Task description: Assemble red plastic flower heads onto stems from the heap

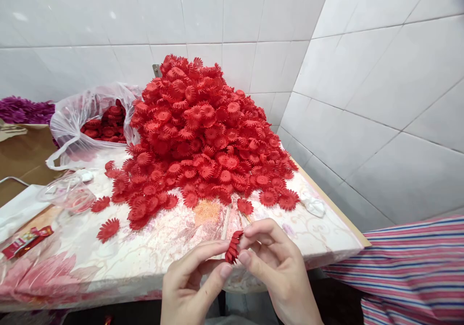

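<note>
Near the table's front edge, a small stack of red petal pieces [233,248] is held up on its side between both hands. My left hand [197,279] pinches its left side with thumb and forefinger. On its right side, my right hand [277,267] has its thumb and fingertips closed at the petals. Beyond the hands rises a large heap of red flower pieces [203,131]. A few single ones lie loose on the table, one just above my right hand [245,206] and another at the left [108,230].
The table [145,262] has a floral cover. Left of the heap are a plastic bag [68,117] with red pieces, a clear cup [68,194], a red wrapper [27,242], a cardboard box [27,155] and purple pieces [27,110]. Striped cloth [416,267] hangs at the right.
</note>
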### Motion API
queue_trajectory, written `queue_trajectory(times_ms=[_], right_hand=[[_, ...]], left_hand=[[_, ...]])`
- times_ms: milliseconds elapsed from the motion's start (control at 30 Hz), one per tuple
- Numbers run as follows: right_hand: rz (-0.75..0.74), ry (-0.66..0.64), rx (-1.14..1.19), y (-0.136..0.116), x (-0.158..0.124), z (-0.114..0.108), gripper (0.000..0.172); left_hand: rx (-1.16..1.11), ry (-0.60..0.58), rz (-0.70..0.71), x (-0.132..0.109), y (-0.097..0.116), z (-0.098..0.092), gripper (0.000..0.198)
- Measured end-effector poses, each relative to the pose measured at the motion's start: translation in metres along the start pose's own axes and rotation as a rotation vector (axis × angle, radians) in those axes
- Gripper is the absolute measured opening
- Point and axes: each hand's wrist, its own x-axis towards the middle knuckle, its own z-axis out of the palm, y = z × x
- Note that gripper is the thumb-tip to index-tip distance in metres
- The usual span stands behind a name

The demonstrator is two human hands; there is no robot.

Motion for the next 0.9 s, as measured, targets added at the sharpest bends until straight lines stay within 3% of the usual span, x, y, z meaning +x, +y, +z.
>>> queue_trajectory(times_ms=[200, 333, 467, 667, 733, 900], right_hand=[[-0.047, 0.039, -0.096, -0.003, -0.003, 0.004, 0.017], [-0.169, 0.080, -0.193, 0.001, -0.007, 0.007, 0.010], [-0.246, 0.054, -0.297, 0.005, -0.009, 0.006, 0.013], [0.062, -0.111, -0.074, -0.003, 0.000, -0.010, 0.016], [0.105, -0.141, -0.013, -0.005, 0.005, -0.016, 0.019], [0.176, -0.191, 0.115, -0.005, 0.012, -0.017, 0.023]], left_hand=[[0.032, -0.018, -0.038, 0.000, 0.000, -0.002, 0.021], [0.020, -0.008, -0.003, -0.004, -0.002, 0.003, 0.024], [0.027, 0.068, -0.010, -0.005, -0.007, 0.004, 0.029], [0.050, 0.150, -0.093, 0.012, -0.004, -0.010, 0.042], [0.080, 0.203, -0.079, 0.019, 0.001, -0.013, 0.045], [0.167, 0.209, -0.039, 0.026, 0.005, -0.011, 0.041]])
